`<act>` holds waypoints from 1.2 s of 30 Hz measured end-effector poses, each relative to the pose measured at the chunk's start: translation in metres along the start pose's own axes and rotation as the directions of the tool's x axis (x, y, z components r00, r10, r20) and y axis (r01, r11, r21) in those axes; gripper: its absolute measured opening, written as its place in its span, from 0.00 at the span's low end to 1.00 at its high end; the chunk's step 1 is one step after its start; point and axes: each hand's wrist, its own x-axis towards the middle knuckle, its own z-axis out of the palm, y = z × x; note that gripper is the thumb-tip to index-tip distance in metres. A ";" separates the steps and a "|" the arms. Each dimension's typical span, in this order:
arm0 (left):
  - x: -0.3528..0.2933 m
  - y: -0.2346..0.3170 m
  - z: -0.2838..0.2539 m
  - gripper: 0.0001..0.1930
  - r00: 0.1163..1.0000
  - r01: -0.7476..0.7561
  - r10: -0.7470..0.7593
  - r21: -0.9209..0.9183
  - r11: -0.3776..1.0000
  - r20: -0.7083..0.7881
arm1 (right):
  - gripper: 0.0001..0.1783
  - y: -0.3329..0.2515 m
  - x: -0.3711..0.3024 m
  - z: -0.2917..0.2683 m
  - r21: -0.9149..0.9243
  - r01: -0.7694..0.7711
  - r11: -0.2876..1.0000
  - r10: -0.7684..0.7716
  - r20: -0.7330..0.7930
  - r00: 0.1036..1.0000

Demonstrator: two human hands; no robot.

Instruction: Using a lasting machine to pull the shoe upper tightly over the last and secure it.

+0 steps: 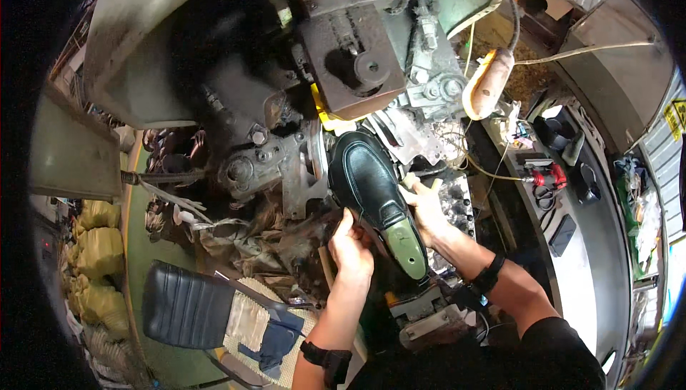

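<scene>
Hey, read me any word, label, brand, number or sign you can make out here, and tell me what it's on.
There is no text I can quote from this picture.
Yellow sign on the wall at far right: dark markings, too small to read.
Black shoe between the hands: no lettering that I can make out.
Yellow sacks at left: any print is too blurred to tell.

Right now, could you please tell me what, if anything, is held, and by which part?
A black shoe: the left hand and right hand hold its opposite sides, around the midsection.
</scene>
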 end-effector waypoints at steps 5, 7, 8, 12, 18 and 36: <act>0.004 -0.004 0.002 0.12 0.999 -0.036 0.037 -0.055 0.998 0.002 | 0.19 0.011 0.011 -0.010 -0.096 0.132 0.987 -0.132 -0.001 0.991; 0.004 -0.009 0.005 0.15 0.996 -0.086 0.084 -0.070 0.994 -0.033 | 0.20 0.014 0.012 -0.013 -0.135 0.161 0.978 -0.160 0.022 0.987; 0.004 -0.013 0.007 0.16 0.991 -0.118 0.113 -0.073 0.990 -0.070 | 0.21 0.015 0.013 -0.013 -0.160 0.177 0.971 -0.174 0.031 0.984; 0.002 -0.020 0.013 0.20 0.964 -0.199 0.195 -0.003 0.980 -0.178 | 0.34 0.020 0.014 -0.014 -0.128 0.246 0.961 -0.241 0.058 0.969; 0.001 -0.018 0.015 0.21 0.967 -0.190 0.177 -0.059 0.980 -0.185 | 0.32 0.022 0.015 -0.012 0.073 0.053 0.996 -0.053 -0.005 0.999; 0.037 0.013 -0.140 0.14 0.706 -0.660 0.702 0.275 0.699 -0.090 | 0.24 -0.031 -0.028 -0.055 -0.116 -0.080 0.990 0.092 0.100 0.991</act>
